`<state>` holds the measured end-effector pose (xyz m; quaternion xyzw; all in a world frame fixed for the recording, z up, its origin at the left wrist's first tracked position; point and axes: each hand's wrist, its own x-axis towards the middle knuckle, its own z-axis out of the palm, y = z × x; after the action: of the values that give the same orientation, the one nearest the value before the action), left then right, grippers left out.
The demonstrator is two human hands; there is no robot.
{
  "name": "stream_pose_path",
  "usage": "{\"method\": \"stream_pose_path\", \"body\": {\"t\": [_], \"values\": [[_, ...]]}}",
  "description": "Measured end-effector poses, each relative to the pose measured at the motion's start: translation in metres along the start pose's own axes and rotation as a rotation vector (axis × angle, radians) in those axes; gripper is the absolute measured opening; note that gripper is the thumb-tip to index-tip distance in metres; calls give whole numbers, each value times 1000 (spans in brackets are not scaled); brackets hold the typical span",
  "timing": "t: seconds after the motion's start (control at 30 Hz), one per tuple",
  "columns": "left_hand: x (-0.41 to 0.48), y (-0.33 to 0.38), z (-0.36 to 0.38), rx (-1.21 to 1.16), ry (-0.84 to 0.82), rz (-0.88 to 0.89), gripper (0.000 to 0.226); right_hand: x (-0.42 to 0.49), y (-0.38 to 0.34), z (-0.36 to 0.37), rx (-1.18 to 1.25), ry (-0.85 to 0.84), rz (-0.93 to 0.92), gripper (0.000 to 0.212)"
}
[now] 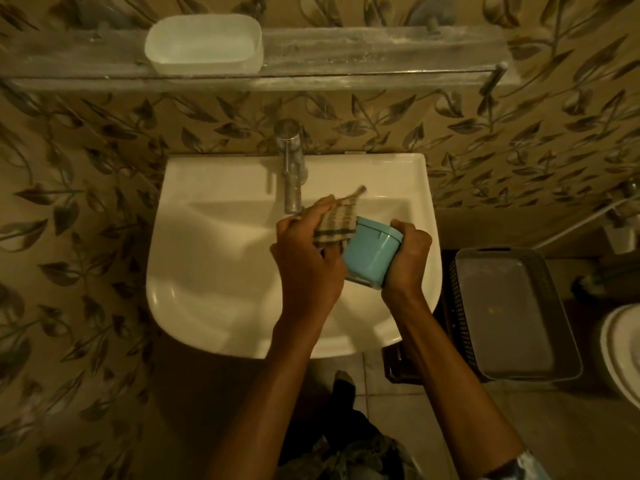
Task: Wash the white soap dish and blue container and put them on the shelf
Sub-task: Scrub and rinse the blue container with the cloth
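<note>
left hand (306,258): fingers curled, pressing checked cloth (334,225) on blue container (369,256)
right hand (408,258): fingers wrapped round container, over sink (207,271)
white soap dish (204,43): on shelf (381,60)

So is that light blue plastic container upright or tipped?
Tipped: the light blue plastic container lies sideways over the white sink, gripped by the right hand, while the left hand holds a checked cloth against it.

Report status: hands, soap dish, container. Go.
Copy: left hand holds striped cloth against blue container; right hand grips it over sink. Also, white soap dish sits on shelf. Nothing in the way.
</note>
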<state>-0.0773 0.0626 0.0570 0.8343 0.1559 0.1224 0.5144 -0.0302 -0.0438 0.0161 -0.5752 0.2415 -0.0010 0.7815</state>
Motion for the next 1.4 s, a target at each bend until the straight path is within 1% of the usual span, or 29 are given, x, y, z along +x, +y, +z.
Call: {"method": "stream_pose_path", "body": {"t": [0.03,0.07,0.17,0.2,0.23,0.3,0.33,0.37,0.4,0.47,0.5,0.53,0.57,0.6,0.63,0.7,0.73,0.77,0.8,0.87,0.9,0.97,1.07,1.13,1.17,1.27,1.3,1.33,1.4], "values": [[-2,3,2,10,-8,2,47,-4,2,1,-41,-17,2,30],[-11,6,8,59,-21,62,47,-10,2,-4,-101,-42,18,31],[-40,8,26,254,-101,349,50,-23,20,-27,-409,-215,151,32],[-37,4,25,271,-117,380,50,-22,23,-29,-430,-211,146,29],[-29,-1,21,245,-116,333,49,-17,22,-25,-388,-154,76,26],[-6,-10,5,88,-85,125,44,-8,14,-10,-151,-24,-9,29],[5,-13,-2,7,-124,69,39,-5,11,-6,-54,0,6,29],[12,-16,-7,-70,-212,47,32,-2,9,-5,0,13,42,27],[17,-18,-10,-150,-326,23,27,0,11,-9,32,10,103,24],[23,-18,-13,-270,-528,-80,21,3,16,-24,119,-79,200,25],[27,-19,-14,-286,-580,-116,20,2,16,-27,156,-142,245,29],[31,-19,-17,-282,-596,-135,19,2,15,-26,148,-193,275,40],[34,-19,-19,-269,-594,-140,16,3,14,-24,94,-229,279,54],[38,-18,-21,-247,-591,-129,15,6,13,-24,-8,-266,212,59],[42,-16,-22,-219,-592,-109,15,7,10,-25,-152,-300,63,57],[47,-12,-24,-128,-559,-44,17,11,2,-30,-450,-404,-312,38],[50,-10,-24,-66,-528,-8,21,13,-4,-29,-557,-465,-446,27],[51,-7,-24,-2,-501,24,26,12,-8,-26,-650,-515,-550,20],[52,-5,-23,40,-479,63,28,10,-10,-20,-716,-537,-636,19],[49,2,-18,53,-440,146,25,2,-11,-4,-749,-465,-754,21],[46,5,-15,29,-408,156,25,-2,-13,3,-724,-383,-771,21],[41,10,-14,-96,-281,66,29,0,-15,9,-597,-224,-694,25],[45,8,-29,-294,-59,-137,33,11,-23,4,-301,-72,-352,32],[52,3,-40,-279,12,-163,31,18,-27,-2,-144,-35,-178,32],[54,2,-44,-272,17,-163,31,20,-27,-4,-117,-35,-142,33],[49,11,-35,-232,-69,-52,39,16,-27,0,-142,-40,-197,40],[42,17,-25,-135,-122,16,43,12,-26,4,-165,-27,-232,42],[29,24,-12,36,-166,116,45,9,-24,6,-204,-10,-292,46],[3,35,10,376,-166,333,54,4,-19,8,-246,2,-416,50]]}}
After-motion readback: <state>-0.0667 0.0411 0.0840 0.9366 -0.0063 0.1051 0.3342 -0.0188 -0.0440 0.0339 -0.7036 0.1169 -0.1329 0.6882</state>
